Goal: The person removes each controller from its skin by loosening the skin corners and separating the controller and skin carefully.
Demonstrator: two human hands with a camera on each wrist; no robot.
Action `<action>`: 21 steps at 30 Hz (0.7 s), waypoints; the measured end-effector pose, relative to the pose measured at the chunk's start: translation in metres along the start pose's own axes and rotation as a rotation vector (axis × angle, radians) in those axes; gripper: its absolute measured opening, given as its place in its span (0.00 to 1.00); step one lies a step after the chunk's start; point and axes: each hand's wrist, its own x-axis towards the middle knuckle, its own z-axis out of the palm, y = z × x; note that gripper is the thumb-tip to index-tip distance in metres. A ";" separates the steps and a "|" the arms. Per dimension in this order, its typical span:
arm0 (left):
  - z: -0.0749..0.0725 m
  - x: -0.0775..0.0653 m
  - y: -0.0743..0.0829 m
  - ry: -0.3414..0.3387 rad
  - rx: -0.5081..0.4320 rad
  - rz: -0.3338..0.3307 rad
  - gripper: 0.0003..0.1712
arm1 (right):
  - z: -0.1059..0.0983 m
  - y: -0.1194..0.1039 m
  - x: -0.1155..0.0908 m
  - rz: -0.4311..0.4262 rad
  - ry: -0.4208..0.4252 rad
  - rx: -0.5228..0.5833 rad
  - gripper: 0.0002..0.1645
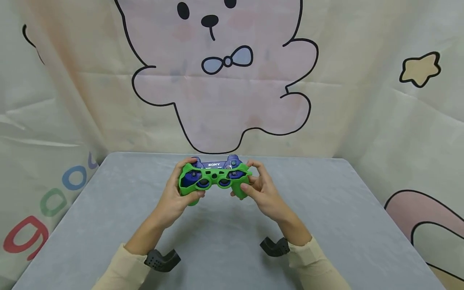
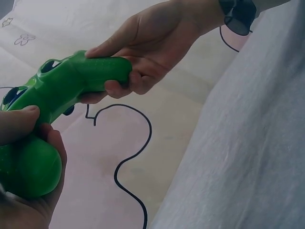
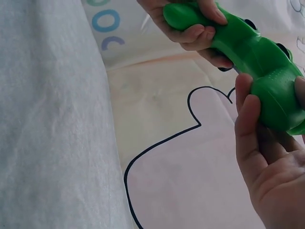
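A blue game controller (image 1: 214,164) marked SONY is held up above the table in the head view, partly covered by a green rubbery sleeve (image 1: 214,174). Its top edge and the blue around the buttons show through and above the green. My left hand (image 1: 173,203) grips the left handle, thumb in front and index finger at the upper corner. On the other side, my right hand (image 1: 267,198) holds the right handle, with the thumb on its front and the index finger at the sleeve's upper corner. Both wrist views show the green handle ends (image 2: 107,71) between fingers and thumbs.
A grey cloth-covered table (image 1: 217,249) lies below the hands. Behind it hangs a pale curtain (image 1: 348,100) with a printed bear, and printed curtains flank both sides. Each wrist wears a dark camera mount (image 1: 163,261).
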 end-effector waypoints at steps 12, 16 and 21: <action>-0.001 0.001 0.002 -0.010 0.035 0.042 0.49 | -0.002 0.011 0.001 -0.056 -0.034 0.102 0.17; -0.001 0.002 0.002 -0.001 0.036 0.045 0.49 | -0.002 0.013 0.002 -0.071 -0.032 0.092 0.15; -0.001 0.001 0.002 0.013 0.037 0.044 0.48 | 0.000 0.014 0.004 -0.081 -0.024 0.087 0.13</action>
